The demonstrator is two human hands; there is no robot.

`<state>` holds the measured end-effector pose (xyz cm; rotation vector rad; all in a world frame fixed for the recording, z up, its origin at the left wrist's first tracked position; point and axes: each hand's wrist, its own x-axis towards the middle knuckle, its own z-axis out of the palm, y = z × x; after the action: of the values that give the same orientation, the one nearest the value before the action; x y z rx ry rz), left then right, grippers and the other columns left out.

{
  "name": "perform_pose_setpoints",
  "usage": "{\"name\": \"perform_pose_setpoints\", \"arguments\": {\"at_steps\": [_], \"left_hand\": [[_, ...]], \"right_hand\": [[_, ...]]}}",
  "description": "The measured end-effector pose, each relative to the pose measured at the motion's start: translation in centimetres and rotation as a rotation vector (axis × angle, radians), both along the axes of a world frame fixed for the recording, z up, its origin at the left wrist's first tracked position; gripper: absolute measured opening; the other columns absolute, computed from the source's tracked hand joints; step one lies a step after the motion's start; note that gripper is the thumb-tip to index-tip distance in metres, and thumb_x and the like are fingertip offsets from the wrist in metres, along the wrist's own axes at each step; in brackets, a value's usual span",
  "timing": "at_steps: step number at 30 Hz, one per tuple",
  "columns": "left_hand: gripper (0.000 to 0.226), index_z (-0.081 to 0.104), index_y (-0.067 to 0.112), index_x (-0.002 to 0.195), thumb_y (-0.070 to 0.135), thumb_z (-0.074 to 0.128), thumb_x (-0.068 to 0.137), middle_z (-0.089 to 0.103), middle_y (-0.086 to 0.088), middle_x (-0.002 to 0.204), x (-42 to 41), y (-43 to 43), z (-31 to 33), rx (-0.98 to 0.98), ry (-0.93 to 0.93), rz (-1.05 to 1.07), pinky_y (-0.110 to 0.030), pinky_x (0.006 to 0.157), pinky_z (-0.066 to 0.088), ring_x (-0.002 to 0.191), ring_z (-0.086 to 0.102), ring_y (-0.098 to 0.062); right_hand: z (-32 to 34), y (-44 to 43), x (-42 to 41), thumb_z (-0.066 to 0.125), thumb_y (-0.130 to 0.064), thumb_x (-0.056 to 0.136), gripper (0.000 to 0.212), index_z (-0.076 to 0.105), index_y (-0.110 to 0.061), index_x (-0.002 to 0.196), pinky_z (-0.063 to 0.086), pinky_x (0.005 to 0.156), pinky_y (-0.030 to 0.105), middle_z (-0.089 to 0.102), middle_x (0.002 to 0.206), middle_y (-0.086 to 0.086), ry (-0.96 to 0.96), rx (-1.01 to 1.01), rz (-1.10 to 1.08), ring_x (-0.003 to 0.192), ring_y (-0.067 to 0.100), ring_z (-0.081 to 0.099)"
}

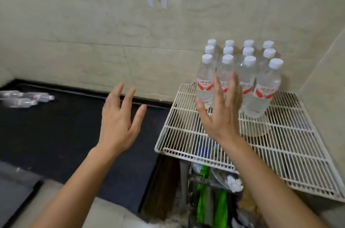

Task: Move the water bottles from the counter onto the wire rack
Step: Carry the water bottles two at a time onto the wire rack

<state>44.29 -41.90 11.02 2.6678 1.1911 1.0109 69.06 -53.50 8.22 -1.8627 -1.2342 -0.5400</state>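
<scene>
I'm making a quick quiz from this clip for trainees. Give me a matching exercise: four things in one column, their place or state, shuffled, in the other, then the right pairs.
Things:
1. standing bottles
2. lying bottles
3. left hand
4. right hand

Places or states:
A. open and empty, above the dark counter
B. on their sides at the far left of the counter
C. upright in rows at the back of the wire rack
D. open, fingers spread, in front of the bottles on the rack

Pairs: 1-C, 2-B, 3-A, 4-D
</scene>
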Motion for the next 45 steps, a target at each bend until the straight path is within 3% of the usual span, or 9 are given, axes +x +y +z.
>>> {"name": "perform_pose_setpoints", "arguments": {"at_steps": [11,19,24,34,41,45], "left_hand": [[0.061,0.045,0.009,0.148,0.048,0.038,0.101,0.038,-0.018,0.156,-21.8,1.8,2.2,0.109,-0.051,0.324,-0.055,0.114,0.032,0.145,0.034,-0.037],[0.063,0.049,0.005,0.144,0.049,0.041,0.099,0.039,-0.022,0.154,-40.8,8.9,1.3,0.122,-0.016,0.46,-0.056,0.112,0.034,0.143,0.038,-0.04],[0.062,0.049,0.006,0.144,0.046,0.045,0.097,0.041,-0.022,0.153,-51.0,13.6,0.1,0.085,0.034,0.545,-0.055,0.112,0.035,0.141,0.039,-0.039],[0.063,0.049,0.008,0.145,0.049,0.043,0.097,0.04,-0.019,0.155,-58.8,27.0,-4.4,-0.027,0.026,0.595,-0.052,0.114,0.034,0.143,0.038,-0.037],[0.065,0.047,0.009,0.147,0.05,0.04,0.097,0.038,-0.018,0.157,-62.0,41.8,-4.6,-0.088,0.13,0.64,-0.051,0.115,0.033,0.145,0.036,-0.035],[0.066,0.046,0.009,0.148,0.051,0.039,0.097,0.038,-0.019,0.157,-63.6,49.5,-3.9,-0.1,0.219,0.634,-0.051,0.115,0.032,0.144,0.037,-0.035]], "right_hand": [[1.2,7.9,-20.8,0.041,-0.056,0.1,0.07,0.024,-0.022,0.159,0.004,0.125,0.055,0.006,0.169,0.014,-0.069,-0.129,0.357,0.157,0.028,0.001],[1.1,19.9,-39.8,0.042,-0.054,0.101,0.067,0.028,-0.02,0.157,0.0,0.126,0.05,0.008,0.169,0.012,-0.109,-0.139,0.481,0.157,0.025,0.002],[-0.5,26.9,-50.9,0.046,-0.049,0.101,0.065,0.034,-0.017,0.156,0.01,0.126,0.051,0.014,0.168,0.015,-0.122,-0.188,0.583,0.156,0.028,0.011],[-4.9,41.8,-59.4,0.047,-0.047,0.1,0.062,0.041,-0.015,0.152,0.014,0.124,0.054,0.02,0.166,0.017,-0.195,-0.295,0.674,0.155,0.031,0.017],[-6.4,58.4,-62.6,0.047,-0.046,0.1,0.064,0.034,-0.016,0.155,0.011,0.125,0.053,0.018,0.166,0.018,-0.129,-0.319,0.701,0.156,0.032,0.014],[-6.6,65.9,-63.8,0.057,-0.038,0.097,0.063,0.035,-0.016,0.151,0.016,0.123,0.056,0.025,0.163,0.021,-0.135,-0.346,0.722,0.153,0.035,0.02]]}}
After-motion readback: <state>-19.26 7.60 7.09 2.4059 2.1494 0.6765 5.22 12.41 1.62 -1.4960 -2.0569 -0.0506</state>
